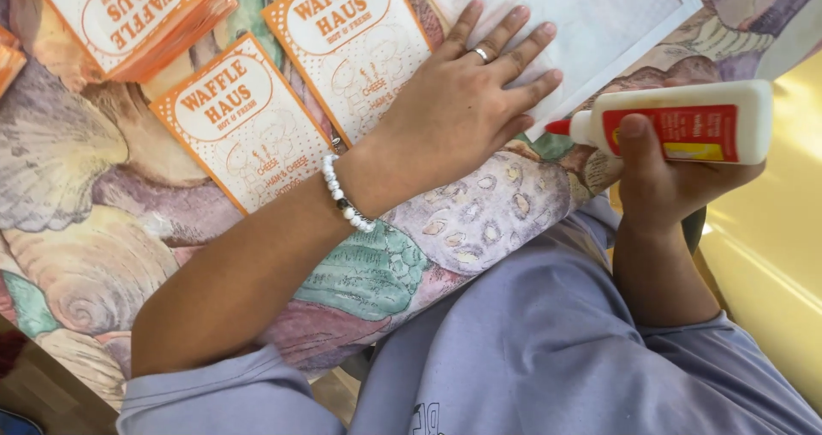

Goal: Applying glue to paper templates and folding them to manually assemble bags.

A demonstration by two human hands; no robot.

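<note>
My left hand (454, 101) lies flat, palm down and fingers spread, across the edge of an orange-and-white printed paper sleeve (351, 32) and a white sheet (599, 15). It wears a ring, and a white bead bracelet circles the wrist. My right hand (659, 187) grips a white glue bottle (685, 122) with a red label. The bottle is held sideways, its red tip pointing left, close to my left thumb at the corner of the white sheet.
A second printed sleeve (231, 118) lies left of the first, and a stack of them (128, 15) sits at the top left. All rest on a shell-patterned tablecloth (86, 229). My lap in grey clothing fills the bottom; a yellow surface (771, 255) is at right.
</note>
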